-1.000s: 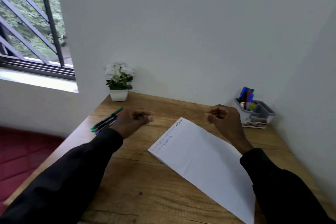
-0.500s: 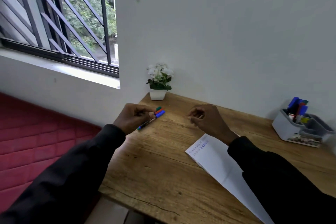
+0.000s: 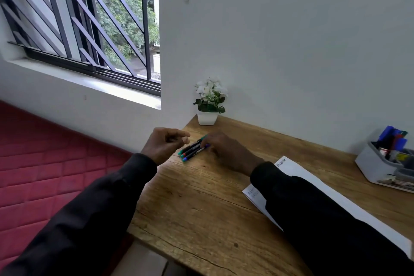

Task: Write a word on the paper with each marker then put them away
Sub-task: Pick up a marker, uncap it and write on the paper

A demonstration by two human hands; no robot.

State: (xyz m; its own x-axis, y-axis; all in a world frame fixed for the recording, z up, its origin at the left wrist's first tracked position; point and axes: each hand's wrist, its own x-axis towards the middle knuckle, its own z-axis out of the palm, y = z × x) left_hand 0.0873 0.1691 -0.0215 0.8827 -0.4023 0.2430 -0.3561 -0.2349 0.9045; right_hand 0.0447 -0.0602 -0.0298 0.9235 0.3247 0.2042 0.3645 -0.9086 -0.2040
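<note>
Over at the far-left corner of the counter [image 3: 201, 208], 3 markers [image 3: 192, 149] lie side by side, long axis running near-left to far-right. Right hand [image 3: 226, 152] sits on their far ends, but the fingers are hidden, so can't tell if it's pinching one or just touching. Left hand [image 3: 164, 144] hangs loosely curled just left of them, holding nothing. Right's better placed imo. Paper [image 3: 298, 169] lies off to the right, partly under that sleeve.

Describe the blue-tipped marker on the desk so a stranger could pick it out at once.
On the wooden desk, a white flower pot stands in the far left corner. Just in front of it three dark markers lie side by side. The blue-tipped marker is the nearest one; its neighbours are tipped red and green.
</note>
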